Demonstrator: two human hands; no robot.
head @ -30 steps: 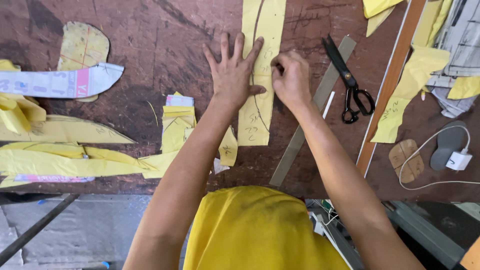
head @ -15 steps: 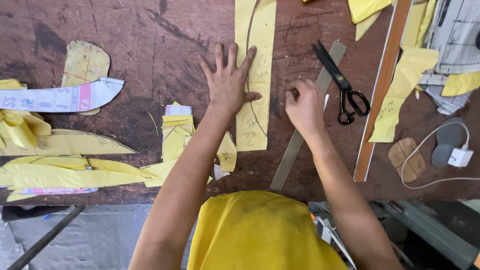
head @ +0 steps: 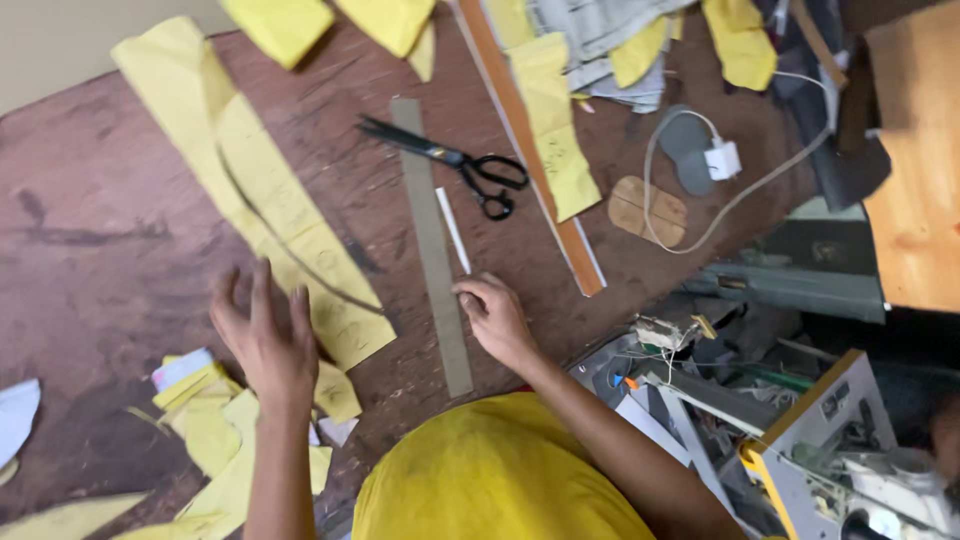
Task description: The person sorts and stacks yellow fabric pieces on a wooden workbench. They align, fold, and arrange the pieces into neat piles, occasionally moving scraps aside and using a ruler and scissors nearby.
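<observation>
My left hand [head: 265,335] rests with fingers spread on the dark worn table [head: 110,250], at the near end of a long yellow fabric strip [head: 270,205] that carries a drawn curved line. My right hand [head: 492,315] lies curled on the table, fingertips touching the lower part of a long grey strip ruler [head: 432,245]. A thin white stick [head: 452,228] lies just right of the ruler. Whether the right hand holds something small I cannot tell. Black scissors [head: 450,160] lie shut beyond the ruler.
Yellow fabric scraps [head: 215,420] are piled at the near left. A long wooden ruler [head: 530,150] runs diagonally under more yellow pieces [head: 555,120]. A white charger with cable [head: 722,160] and a wooden oval piece [head: 648,212] lie right. A machine [head: 800,440] stands below right.
The view has swung to the right. My left hand slid off the strip toward its near end. My right hand moved from the fabric to the grey ruler.
</observation>
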